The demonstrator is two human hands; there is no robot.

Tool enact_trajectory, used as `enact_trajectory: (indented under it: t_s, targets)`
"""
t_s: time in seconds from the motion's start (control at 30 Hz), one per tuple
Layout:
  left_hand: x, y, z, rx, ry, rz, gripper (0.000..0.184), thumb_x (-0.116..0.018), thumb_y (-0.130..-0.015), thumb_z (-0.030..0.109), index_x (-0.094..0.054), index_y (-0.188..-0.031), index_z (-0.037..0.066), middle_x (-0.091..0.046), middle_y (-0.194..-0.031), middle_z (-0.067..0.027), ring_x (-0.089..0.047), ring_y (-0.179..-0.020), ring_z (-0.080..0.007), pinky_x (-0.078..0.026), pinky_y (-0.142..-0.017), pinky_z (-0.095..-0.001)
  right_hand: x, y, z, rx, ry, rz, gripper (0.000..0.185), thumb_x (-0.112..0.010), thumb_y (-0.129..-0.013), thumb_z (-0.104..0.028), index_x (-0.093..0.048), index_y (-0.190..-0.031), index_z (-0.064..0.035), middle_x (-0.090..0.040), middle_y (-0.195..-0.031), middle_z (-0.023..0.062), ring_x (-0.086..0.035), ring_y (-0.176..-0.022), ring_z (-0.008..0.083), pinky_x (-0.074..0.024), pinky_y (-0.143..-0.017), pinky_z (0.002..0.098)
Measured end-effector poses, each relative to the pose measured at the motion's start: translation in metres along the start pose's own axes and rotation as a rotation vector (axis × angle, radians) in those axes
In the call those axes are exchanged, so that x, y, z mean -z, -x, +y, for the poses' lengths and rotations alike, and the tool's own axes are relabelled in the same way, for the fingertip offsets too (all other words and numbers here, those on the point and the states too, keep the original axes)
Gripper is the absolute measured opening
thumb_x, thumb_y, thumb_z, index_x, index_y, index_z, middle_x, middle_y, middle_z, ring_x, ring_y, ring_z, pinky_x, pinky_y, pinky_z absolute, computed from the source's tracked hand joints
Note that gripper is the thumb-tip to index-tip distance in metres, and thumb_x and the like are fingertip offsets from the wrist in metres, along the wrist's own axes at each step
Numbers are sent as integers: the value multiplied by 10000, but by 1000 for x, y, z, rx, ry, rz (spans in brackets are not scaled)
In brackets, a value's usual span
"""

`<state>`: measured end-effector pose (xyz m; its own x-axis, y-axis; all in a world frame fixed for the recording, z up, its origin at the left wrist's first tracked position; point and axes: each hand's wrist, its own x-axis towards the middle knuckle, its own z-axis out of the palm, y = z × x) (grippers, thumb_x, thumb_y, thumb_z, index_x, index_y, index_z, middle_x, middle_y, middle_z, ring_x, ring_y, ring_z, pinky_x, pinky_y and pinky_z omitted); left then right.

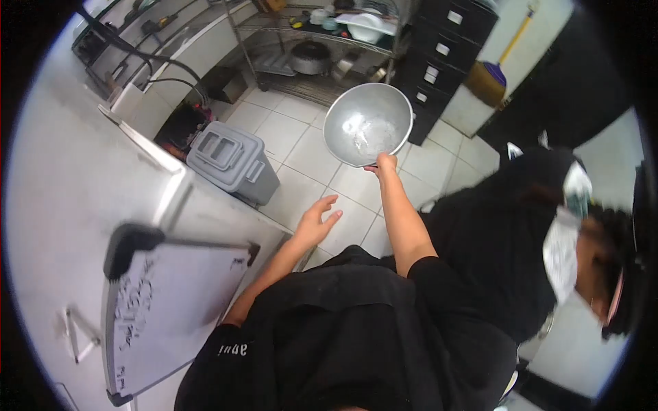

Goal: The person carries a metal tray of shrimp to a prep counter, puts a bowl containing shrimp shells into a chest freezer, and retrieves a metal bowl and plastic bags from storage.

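A large metal bowl [368, 123] hangs over the tiled floor, its open top facing me, with a shiny, wet-looking inside. My right hand [385, 163] is closed on its near rim, the arm stretched forward. To the left and lower, my left hand [319, 222] is held in the air with its fingers apart and nothing in it. It does not touch the bowl.
A grey lidded bin [233, 161] stands on the floor at left, near a whiteboard [178, 301]. Ahead are a wire shelf [295, 85] with pans and black drawers [439, 55]. Another person [507, 226] in black is close at my right. A broom [490, 79] hangs beyond.
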<state>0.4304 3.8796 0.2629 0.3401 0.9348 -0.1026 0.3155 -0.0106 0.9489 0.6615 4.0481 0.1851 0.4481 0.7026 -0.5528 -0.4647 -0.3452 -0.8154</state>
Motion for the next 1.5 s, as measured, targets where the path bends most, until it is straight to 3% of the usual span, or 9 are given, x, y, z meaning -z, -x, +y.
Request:
enact_trajectory:
  t_s: [0.27, 0.47, 0.6, 0.77, 0.9, 0.97, 1.17, 1.33, 1.5]
  targets:
    - [23, -56, -13, 45, -136, 509, 562, -645, -826, 263, -439, -1284, 11, -481, -1250, -238, -483, -1156, -355, -398, -956, -395, -122, -172, -31, -83, -157, -80, 455, -356, -838, -10, -327, -1286, 63, -436, -1245, 282, -520, -1033, 485, -520, -700, 644]
    - [52, -157, -36, 322, 7, 795, 601, -633, -848, 274, -388, -1321, -4, -440, -1313, -226, -434, -1220, -323, -346, -1009, -381, -210, -236, -69, -152, 149, -224, 461, -375, -834, -17, -308, -1278, 89, -424, -1233, 291, -525, -1022, 477, -583, -661, 551]
    - [97, -247, -51, 414, 339, 903, 662, -597, -886, 310, -289, -1379, -9, -381, -1371, -230, -395, -1263, -290, -303, -1048, -365, -263, -225, -107, -233, 277, -669, 443, -384, -830, -12, -273, -1201, 203, -401, -1201, 355, -536, -995, 475, -604, -676, 496]
    - [153, -381, -26, 516, 643, 879, 794, -604, -878, 342, -136, -1421, 3, -399, -1338, -247, -453, -1188, -393, -443, -918, -436, -331, -213, -117, -347, 269, -884, 444, -404, -854, -36, -277, -1214, 190, -452, -1158, 310, -542, -1012, 455, -590, -734, 480]
    - [203, -471, -50, 341, 917, 915, 639, -542, -874, 164, -176, -1386, 58, -386, -1328, -237, -486, -1126, -437, -530, -792, -520, -392, -206, -117, -294, 300, -912, 464, -455, -866, -84, -304, -1228, 164, -461, -1196, 277, -553, -1023, 412, -585, -755, 456]
    - [245, -512, -85, 181, 1020, 968, 535, -399, -800, -39, -278, -1316, 37, -440, -1230, -239, -534, -1051, -420, -570, -775, -512, -428, -203, -138, -235, 292, -984, 534, -534, -885, -188, -325, -1286, 97, -453, -1246, 263, -576, -1013, 351, -581, -749, 412]
    - [488, -639, -139, 67, 1286, 728, 407, -399, -740, -46, -350, -1122, -180, -459, -1103, -307, -510, -992, -498, -469, -848, -664, -511, -254, -227, -34, 726, -1196, 673, -611, -870, -360, -317, -1378, -30, -495, -1236, 187, -613, -947, 252, -553, -738, 329]
    - [664, -790, -170, 95, 1222, 542, 402, -426, -746, 24, -401, -1106, -151, -497, -1077, -289, -518, -996, -464, -465, -860, -622, -475, -384, -262, 35, 554, -700, 570, -590, -875, -365, -427, -1315, -41, -561, -1128, 108, -625, -877, 214, -547, -699, 345]
    - [698, -940, -197, 297, 1093, 455, 435, -433, -752, 115, -420, -1122, -113, -514, -1078, -263, -522, -987, -432, -467, -832, -598, -358, -397, -285, -109, 380, -232, 443, -554, -895, -285, -478, -1226, -1, -595, -1094, 175, -653, -841, 294, -566, -683, 369]
